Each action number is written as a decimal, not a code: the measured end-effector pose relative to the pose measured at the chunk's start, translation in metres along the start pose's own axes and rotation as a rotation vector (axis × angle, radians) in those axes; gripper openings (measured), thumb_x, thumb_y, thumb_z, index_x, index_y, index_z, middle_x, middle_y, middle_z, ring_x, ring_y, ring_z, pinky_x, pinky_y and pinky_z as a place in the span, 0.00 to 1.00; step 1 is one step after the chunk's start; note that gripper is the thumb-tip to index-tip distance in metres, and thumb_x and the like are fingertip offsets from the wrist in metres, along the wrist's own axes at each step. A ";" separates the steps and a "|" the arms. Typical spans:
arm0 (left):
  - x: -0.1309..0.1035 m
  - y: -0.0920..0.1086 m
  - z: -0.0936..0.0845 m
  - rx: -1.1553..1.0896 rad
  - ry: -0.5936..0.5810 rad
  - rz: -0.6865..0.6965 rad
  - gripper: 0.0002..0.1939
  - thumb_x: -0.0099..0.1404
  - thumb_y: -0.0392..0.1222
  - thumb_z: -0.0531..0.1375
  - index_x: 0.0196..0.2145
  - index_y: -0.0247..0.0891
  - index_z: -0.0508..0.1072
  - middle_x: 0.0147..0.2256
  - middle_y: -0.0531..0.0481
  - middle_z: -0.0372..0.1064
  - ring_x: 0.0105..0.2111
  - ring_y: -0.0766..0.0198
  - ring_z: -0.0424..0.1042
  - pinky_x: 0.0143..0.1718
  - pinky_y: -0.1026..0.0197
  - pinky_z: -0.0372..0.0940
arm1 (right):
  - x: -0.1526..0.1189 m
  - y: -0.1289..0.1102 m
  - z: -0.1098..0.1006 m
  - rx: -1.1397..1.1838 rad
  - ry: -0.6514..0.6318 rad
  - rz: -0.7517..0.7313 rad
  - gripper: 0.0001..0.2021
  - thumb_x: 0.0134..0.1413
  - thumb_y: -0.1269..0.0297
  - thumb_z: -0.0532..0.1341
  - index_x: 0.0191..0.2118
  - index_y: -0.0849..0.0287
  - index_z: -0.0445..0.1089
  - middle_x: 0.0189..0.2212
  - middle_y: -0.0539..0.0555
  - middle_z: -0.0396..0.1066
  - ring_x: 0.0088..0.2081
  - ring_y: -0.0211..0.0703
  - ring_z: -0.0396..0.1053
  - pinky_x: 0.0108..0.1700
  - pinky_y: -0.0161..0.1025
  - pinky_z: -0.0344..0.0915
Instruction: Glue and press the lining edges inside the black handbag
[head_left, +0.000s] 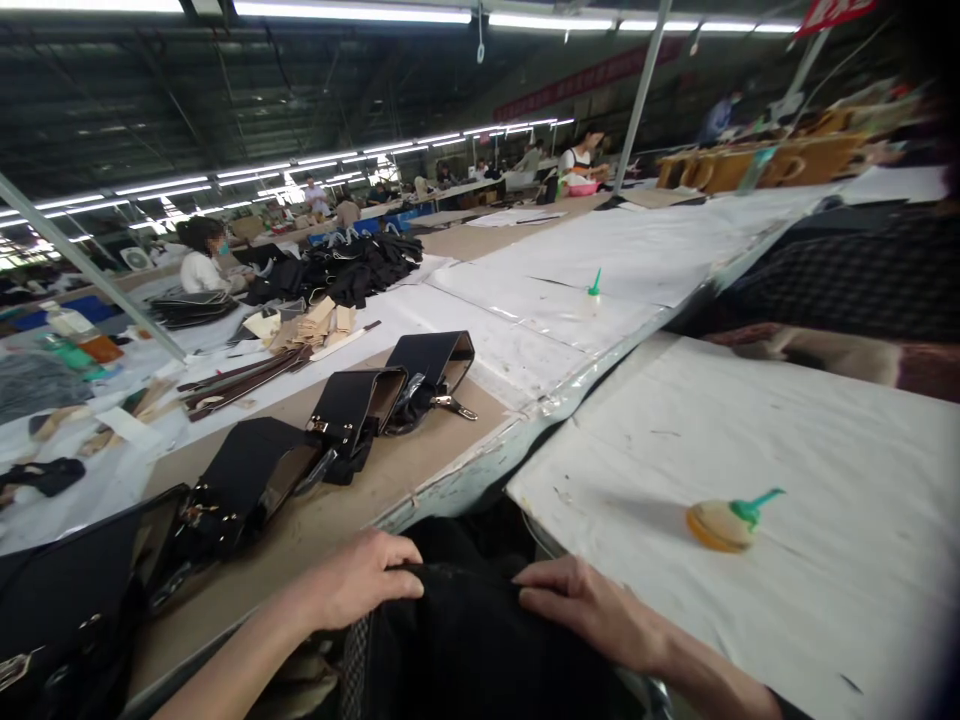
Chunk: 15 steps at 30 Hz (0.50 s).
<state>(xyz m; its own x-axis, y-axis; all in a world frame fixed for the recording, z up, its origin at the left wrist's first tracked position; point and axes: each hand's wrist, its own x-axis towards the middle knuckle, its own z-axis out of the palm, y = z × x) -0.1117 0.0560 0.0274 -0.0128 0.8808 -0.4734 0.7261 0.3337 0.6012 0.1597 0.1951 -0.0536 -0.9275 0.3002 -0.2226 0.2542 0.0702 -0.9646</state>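
Black fabric (472,620) lies low in the middle, close to my body. At its upper left edge, my left hand (367,580) pinches the cloth between thumb and fingers. On the opposite side, my right hand (581,605) grips the same edge, thumb below and fingers above. Part of the cloth between the hands sags in dark folds. Left of my hands, a row of black bags (255,470) with metal clasps stands on brown board (420,460). What lies beneath the black fabric is hidden.
A glue bottle (720,525) with a green nozzle lies on the white table (810,440) at right; another bottle (594,295) stands farther back. Brown strips (247,380) and black pieces (352,265) lie at left. A person (206,255) sits at far left.
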 end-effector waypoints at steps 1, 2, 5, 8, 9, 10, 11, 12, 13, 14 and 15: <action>-0.002 -0.003 0.001 -0.010 0.010 -0.015 0.10 0.63 0.47 0.61 0.36 0.41 0.80 0.26 0.58 0.67 0.29 0.64 0.66 0.27 0.65 0.53 | 0.000 -0.005 -0.002 -0.054 -0.025 -0.030 0.17 0.67 0.56 0.55 0.47 0.57 0.78 0.40 0.53 0.79 0.40 0.47 0.75 0.44 0.38 0.69; -0.005 -0.006 0.003 -0.021 0.021 -0.023 0.11 0.63 0.48 0.61 0.36 0.42 0.80 0.25 0.58 0.66 0.28 0.64 0.65 0.27 0.65 0.52 | -0.001 -0.011 -0.004 -0.134 -0.050 -0.056 0.18 0.68 0.58 0.53 0.54 0.55 0.75 0.45 0.53 0.79 0.46 0.49 0.75 0.50 0.40 0.69; -0.008 -0.009 0.008 -0.061 0.052 -0.017 0.11 0.62 0.50 0.63 0.34 0.42 0.81 0.24 0.59 0.65 0.28 0.65 0.63 0.27 0.65 0.52 | 0.002 -0.032 -0.002 -0.449 -0.098 -0.103 0.27 0.65 0.68 0.52 0.68 0.50 0.59 0.63 0.55 0.66 0.62 0.53 0.65 0.65 0.50 0.59; -0.008 -0.009 0.011 -0.093 0.051 0.012 0.10 0.61 0.49 0.64 0.35 0.43 0.81 0.25 0.58 0.68 0.29 0.64 0.66 0.29 0.65 0.54 | 0.012 -0.053 0.013 -0.568 -0.050 -0.143 0.38 0.53 0.77 0.54 0.70 0.52 0.56 0.69 0.55 0.56 0.68 0.52 0.56 0.69 0.52 0.53; -0.007 -0.010 0.012 -0.096 0.053 0.014 0.10 0.61 0.48 0.64 0.35 0.43 0.82 0.26 0.58 0.69 0.30 0.63 0.67 0.29 0.64 0.55 | 0.018 -0.058 0.020 -0.539 -0.021 -0.152 0.37 0.51 0.78 0.54 0.69 0.53 0.58 0.68 0.55 0.60 0.66 0.52 0.59 0.68 0.50 0.55; -0.007 -0.010 0.012 -0.091 0.058 0.013 0.10 0.61 0.48 0.64 0.36 0.43 0.82 0.26 0.57 0.70 0.30 0.62 0.68 0.29 0.64 0.55 | 0.024 -0.063 0.027 -0.497 0.012 -0.153 0.34 0.53 0.77 0.54 0.67 0.54 0.61 0.65 0.56 0.65 0.64 0.51 0.64 0.66 0.48 0.58; -0.008 -0.011 0.012 -0.083 0.066 0.013 0.10 0.61 0.49 0.64 0.37 0.43 0.82 0.26 0.57 0.70 0.30 0.62 0.68 0.29 0.64 0.55 | 0.032 -0.065 0.035 -0.459 0.042 -0.146 0.30 0.55 0.74 0.55 0.64 0.55 0.65 0.61 0.56 0.70 0.60 0.52 0.68 0.63 0.47 0.62; -0.008 -0.013 0.012 -0.070 0.076 0.014 0.11 0.61 0.49 0.64 0.36 0.43 0.82 0.26 0.57 0.69 0.29 0.62 0.67 0.29 0.64 0.54 | 0.040 -0.067 0.041 -0.435 0.066 -0.138 0.25 0.58 0.69 0.57 0.61 0.55 0.69 0.57 0.56 0.74 0.57 0.53 0.71 0.59 0.46 0.65; -0.010 -0.014 0.012 -0.058 0.084 0.017 0.11 0.61 0.50 0.64 0.36 0.43 0.82 0.25 0.57 0.68 0.28 0.62 0.66 0.28 0.63 0.54 | 0.048 -0.066 0.047 -0.423 0.080 -0.131 0.21 0.60 0.65 0.59 0.58 0.55 0.73 0.53 0.56 0.77 0.53 0.54 0.74 0.56 0.45 0.67; -0.011 -0.015 0.012 -0.050 0.090 0.021 0.11 0.61 0.50 0.64 0.35 0.43 0.82 0.24 0.58 0.66 0.27 0.63 0.65 0.28 0.63 0.53 | 0.055 -0.064 0.052 -0.421 0.088 -0.125 0.17 0.61 0.61 0.60 0.54 0.54 0.76 0.49 0.55 0.79 0.50 0.54 0.76 0.52 0.43 0.68; -0.013 -0.016 0.012 -0.047 0.094 0.024 0.11 0.61 0.51 0.64 0.35 0.43 0.82 0.23 0.58 0.64 0.27 0.64 0.64 0.27 0.63 0.52 | 0.061 -0.061 0.056 -0.421 0.094 -0.124 0.14 0.62 0.59 0.61 0.50 0.53 0.79 0.45 0.54 0.81 0.47 0.53 0.77 0.49 0.41 0.68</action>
<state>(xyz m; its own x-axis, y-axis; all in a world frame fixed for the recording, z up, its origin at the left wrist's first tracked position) -0.1155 0.0355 0.0160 -0.0618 0.9158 -0.3969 0.6936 0.3253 0.6427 0.0718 0.1555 -0.0161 -0.9341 0.3487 -0.0764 0.2501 0.4864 -0.8372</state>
